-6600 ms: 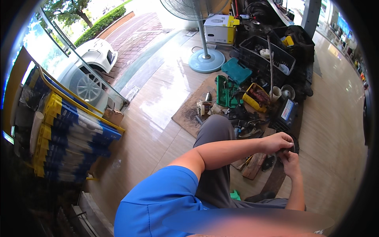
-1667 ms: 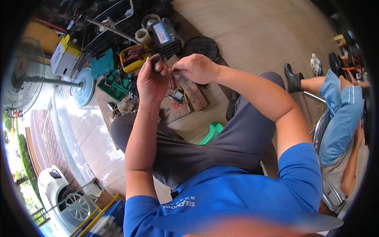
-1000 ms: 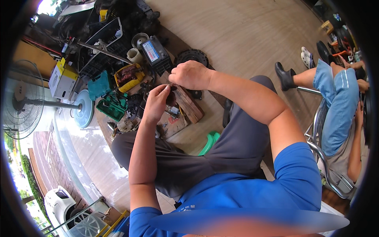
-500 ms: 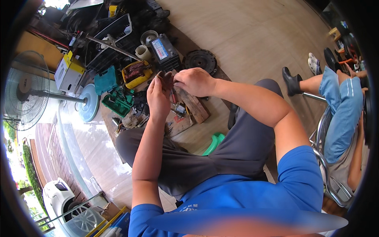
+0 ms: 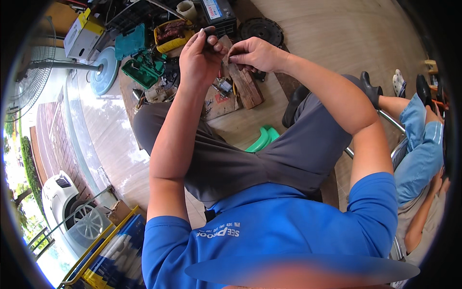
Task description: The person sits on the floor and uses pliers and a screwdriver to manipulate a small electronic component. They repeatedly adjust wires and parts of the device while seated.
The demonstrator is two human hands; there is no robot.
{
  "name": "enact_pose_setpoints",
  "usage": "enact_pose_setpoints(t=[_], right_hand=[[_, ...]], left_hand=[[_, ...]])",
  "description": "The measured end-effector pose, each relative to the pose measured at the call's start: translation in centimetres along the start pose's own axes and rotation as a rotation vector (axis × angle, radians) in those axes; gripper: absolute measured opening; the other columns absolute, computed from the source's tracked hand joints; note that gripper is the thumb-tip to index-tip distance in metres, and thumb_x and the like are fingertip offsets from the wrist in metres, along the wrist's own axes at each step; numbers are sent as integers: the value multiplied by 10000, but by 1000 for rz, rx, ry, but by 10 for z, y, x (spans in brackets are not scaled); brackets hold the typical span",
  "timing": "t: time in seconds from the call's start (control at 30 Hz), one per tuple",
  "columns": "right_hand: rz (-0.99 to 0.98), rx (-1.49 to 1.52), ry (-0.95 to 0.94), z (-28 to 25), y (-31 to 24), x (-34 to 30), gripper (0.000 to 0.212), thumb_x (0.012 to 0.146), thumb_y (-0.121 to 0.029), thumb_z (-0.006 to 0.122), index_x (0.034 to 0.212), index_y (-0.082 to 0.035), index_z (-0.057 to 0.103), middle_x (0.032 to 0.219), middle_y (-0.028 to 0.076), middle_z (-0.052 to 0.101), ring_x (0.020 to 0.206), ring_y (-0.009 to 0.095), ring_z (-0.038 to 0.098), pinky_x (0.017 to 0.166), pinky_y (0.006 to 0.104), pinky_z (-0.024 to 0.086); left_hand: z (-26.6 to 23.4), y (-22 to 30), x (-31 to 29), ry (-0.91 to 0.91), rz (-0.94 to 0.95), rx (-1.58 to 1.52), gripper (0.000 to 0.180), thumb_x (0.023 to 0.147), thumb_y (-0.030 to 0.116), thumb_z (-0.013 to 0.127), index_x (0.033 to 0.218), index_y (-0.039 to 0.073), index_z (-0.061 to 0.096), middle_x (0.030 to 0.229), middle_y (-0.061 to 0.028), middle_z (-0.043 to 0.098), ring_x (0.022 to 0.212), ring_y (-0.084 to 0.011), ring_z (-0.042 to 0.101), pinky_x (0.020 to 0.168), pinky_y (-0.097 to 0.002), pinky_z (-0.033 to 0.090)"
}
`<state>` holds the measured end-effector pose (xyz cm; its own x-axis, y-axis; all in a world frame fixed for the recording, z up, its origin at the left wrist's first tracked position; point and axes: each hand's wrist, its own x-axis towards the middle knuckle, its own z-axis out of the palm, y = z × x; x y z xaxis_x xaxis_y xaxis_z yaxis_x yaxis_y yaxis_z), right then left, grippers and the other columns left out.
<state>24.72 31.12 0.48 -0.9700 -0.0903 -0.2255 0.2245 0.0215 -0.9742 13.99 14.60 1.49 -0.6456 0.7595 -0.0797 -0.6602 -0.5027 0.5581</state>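
My left hand (image 5: 199, 60) is raised over the low wooden work board, its fingers curled round a small dark, rounded piece (image 5: 210, 31) whose kind I cannot make out. Just to its right, my right hand (image 5: 260, 54) has thumb and forefinger brought together in a pinch. Whatever lies between those fingertips is too small to tell. A slim gap separates the two hands. Beneath them lie a thick wooden block (image 5: 246, 89) and several small metal parts (image 5: 224, 85) on the board.
Beyond the hands stand a car battery (image 5: 219, 14), a dark round clutch-like disc (image 5: 261, 32) and a yellow container (image 5: 174, 34). An open green case (image 5: 142, 71) and a standing fan (image 5: 33, 67) are to the left. Another person (image 5: 418, 139) sits at the right. Green plastic (image 5: 263, 138) shows between my legs.
My hands have drawn apart; half a second ago they met at the dark piece. The right hand has moved off to the right. The whole view has tilted, shifting the scene upward.
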Motion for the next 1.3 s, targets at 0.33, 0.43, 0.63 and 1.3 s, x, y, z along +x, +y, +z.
enact_pose_setpoints(t=[0.33,0.43,0.63,1.3], right_hand=[[-453,-924,176,1,-28,-10,171,901,-159,651,1000,-21,667,908,178,695,894,358,679,802,429,545],[-508,-973,200,0,-34,-16,134,902,-159,657,974,-46,659,881,155,678,876,359,673,791,444,544],[-508,-985,185,-3,-38,-22,147,899,-180,671,894,-38,632,845,148,665,859,353,672,780,444,543],[-418,-968,133,-7,-45,-29,148,900,-133,663,1004,-28,676,919,159,692,881,355,673,797,424,537]], left_hand=[[8,14,-3,-242,-72,11,230,1068,201,470,1069,7,593,713,15,426,588,-95,348,543,-250,304],[9,14,-4,-276,-69,-18,238,1067,201,476,1062,-3,598,695,7,429,573,-95,356,531,-248,306],[11,11,-4,-291,-107,-15,242,1071,204,470,1063,0,602,688,12,421,563,-89,343,527,-248,299],[11,9,-6,-282,-161,25,234,1069,207,479,1053,11,607,689,10,430,551,-85,330,512,-242,286]])
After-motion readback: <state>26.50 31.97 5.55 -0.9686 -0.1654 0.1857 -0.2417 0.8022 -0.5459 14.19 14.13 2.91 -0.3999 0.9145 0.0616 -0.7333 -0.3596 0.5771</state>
